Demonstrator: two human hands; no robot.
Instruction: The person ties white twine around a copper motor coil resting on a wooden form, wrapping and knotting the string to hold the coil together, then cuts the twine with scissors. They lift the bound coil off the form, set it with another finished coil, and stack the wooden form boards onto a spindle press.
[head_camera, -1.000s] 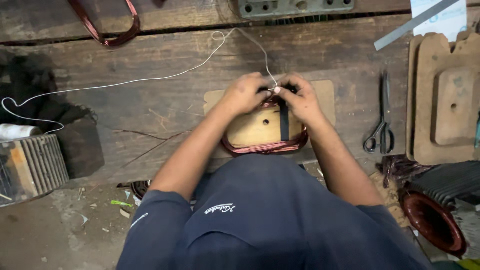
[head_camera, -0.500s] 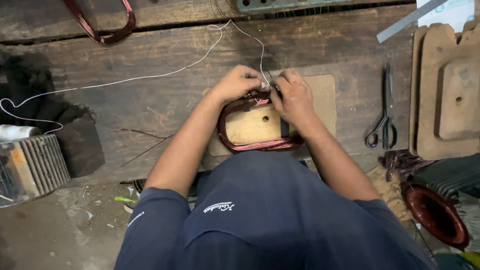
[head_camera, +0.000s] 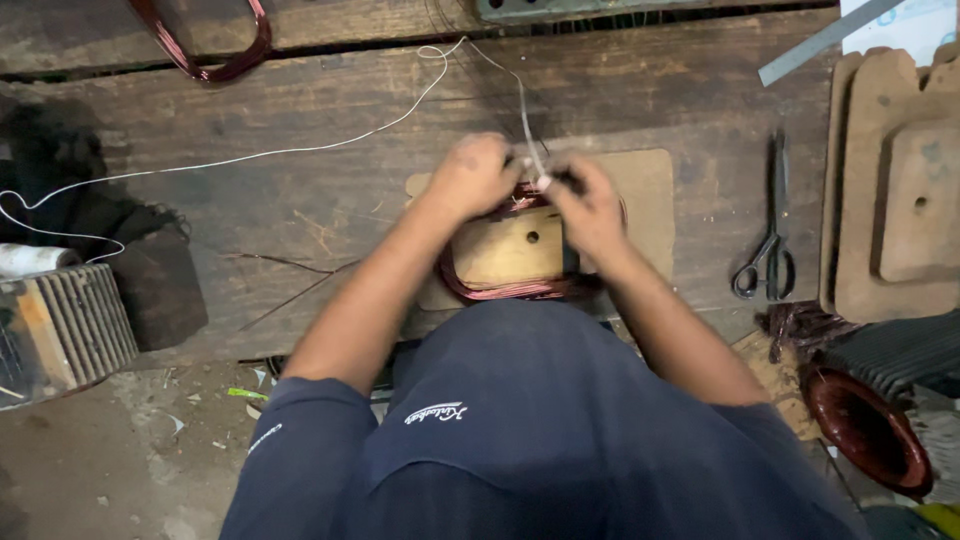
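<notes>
I see a table (head_camera: 300, 180) of rough, dark, weathered wood planks. On it, the copper wire coil (head_camera: 500, 288) shines glossy reddish-brown around a smooth, pale wooden block (head_camera: 510, 255). Right of the coil lie dull dark metal scissors (head_camera: 768, 225), and beyond them matt brown fibreboard forms (head_camera: 890, 190). A thin white string (head_camera: 250, 158), matt, trails left of the coil.

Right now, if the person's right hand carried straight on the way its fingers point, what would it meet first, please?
The right hand points up-left toward the left hand, so it would probably meet those fingers first, over the copper coil. Motion blur makes the exact gap unclear.
</notes>
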